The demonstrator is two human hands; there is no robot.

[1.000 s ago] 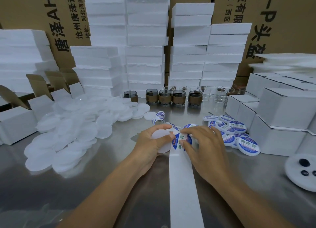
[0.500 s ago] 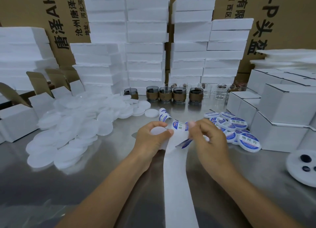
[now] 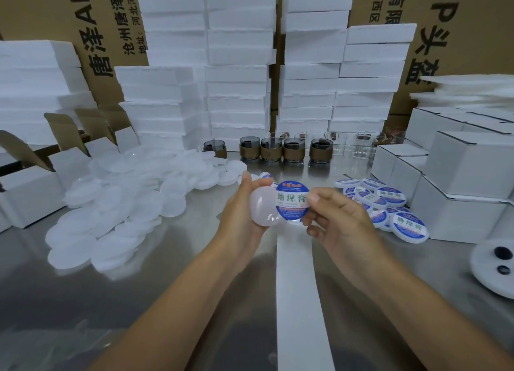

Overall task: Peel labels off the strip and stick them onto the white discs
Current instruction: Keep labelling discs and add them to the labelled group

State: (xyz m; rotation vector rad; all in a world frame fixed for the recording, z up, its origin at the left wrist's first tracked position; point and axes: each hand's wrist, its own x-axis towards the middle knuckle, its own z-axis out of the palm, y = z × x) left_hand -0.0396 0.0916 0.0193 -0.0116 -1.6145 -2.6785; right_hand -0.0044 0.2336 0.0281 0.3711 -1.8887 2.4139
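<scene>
While your left hand (image 3: 242, 217) grips a plain translucent-white plastic disc (image 3: 260, 208) raised above the brushed-steel table (image 3: 194, 301), fingers curled round its rim, your right hand (image 3: 342, 226) pinches a round blue-and-white printed label (image 3: 292, 201) by its right edge. Thumb & forefinger are closed on it, other fingers loosely curled.

- Label: faces you, text upright, overlaps disc's right edge; can't tell if stuck down.
- Long white backing-paper strip (image 3: 300, 301): flat on table, runs from below your hands toward you, centre-right.
- Blank white discs, loose heap (image 3: 125, 209): table, left side.
- Labelled discs, small heap (image 3: 389, 201): table, right side, just beside white cardboard boxes (image 3: 467, 175).
- Dark glass cups w/ brown sleeves (image 3: 271, 149): row at back, centre.
- White foam blocks (image 3: 239, 64): stacked behind cups.
</scene>
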